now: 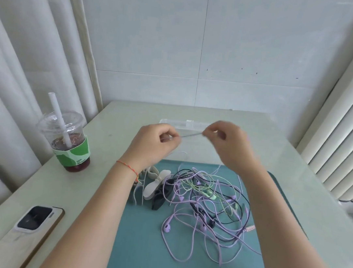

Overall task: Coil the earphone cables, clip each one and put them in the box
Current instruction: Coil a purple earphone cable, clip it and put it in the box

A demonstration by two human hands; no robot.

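While both hands hover above the far edge of the teal mat, a short stretch of pale cable runs taut between them. The left hand has its fingers curled in, pinching one end of that stretch; the right hand pinches the other end between thumb and fingertips, its remaining fingers folded. Just behind the hands, the clear plastic box sits on the pale green table, partly hidden by them. Down on the mat lies the tangle of earphone cables, purple, green and black strands all looped through one another, with a purple earbud at its near left edge. Beside the tangle, under the left wrist, a small heap of clips in white, grey and black touches the cables. A red string bracelet circles the left wrist. Well off to the left stands an iced drink cup with a straw, and nearer, a phone lies face down at the table's edge.
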